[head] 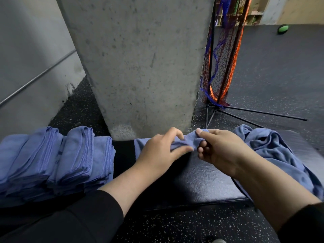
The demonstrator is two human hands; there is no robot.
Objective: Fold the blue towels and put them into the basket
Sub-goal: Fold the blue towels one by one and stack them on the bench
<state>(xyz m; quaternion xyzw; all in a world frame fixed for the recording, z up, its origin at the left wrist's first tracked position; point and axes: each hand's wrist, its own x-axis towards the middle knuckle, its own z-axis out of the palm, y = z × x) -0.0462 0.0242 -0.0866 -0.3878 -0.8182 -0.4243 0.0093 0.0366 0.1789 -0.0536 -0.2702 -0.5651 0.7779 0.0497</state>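
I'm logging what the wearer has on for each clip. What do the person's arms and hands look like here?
Both forearms are bare. The left hand and right hand wear no gloves, and no rings, watch or bracelet show. Each arm has a black sleeve pushed up toward the elbow; the right one shows only at the frame's lower right corner.

Bunched blue towel point(187, 140), folded towels point(57, 160) left

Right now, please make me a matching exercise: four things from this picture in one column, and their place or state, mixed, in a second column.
1. folded towels
2. towel in both hands
3. crumpled towels
4. green ball

A. far right, on the floor
B. loose heap at right
C. stacked at left
D. pinched at the middle

Pairs: 1-C, 2-D, 3-B, 4-A
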